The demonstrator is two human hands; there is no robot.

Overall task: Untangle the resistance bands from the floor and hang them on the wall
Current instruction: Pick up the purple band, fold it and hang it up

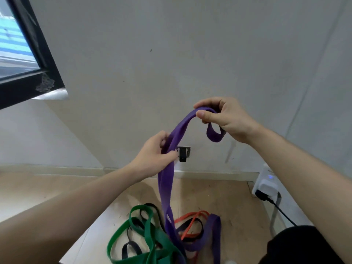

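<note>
A wide purple band (166,184) is lifted off the floor in front of the wall. My right hand (226,119) pinches its upper end, where a small loop hangs below my fingers. Lower down, my left hand (156,155) grips the same band. The rest of the purple band drops to the floor into a tangle with a green band (146,235), a black band (131,246) and an orange-red band (190,216). A small black wall hook (183,153) sits on the wall just right of my left hand.
A dark-framed window (38,60) is at the upper left. At the right, a white power adapter (265,187) with a black cable sits by the wall. Beige floor and a skirting board run below the grey wall. My dark-clothed knee (304,246) is at bottom right.
</note>
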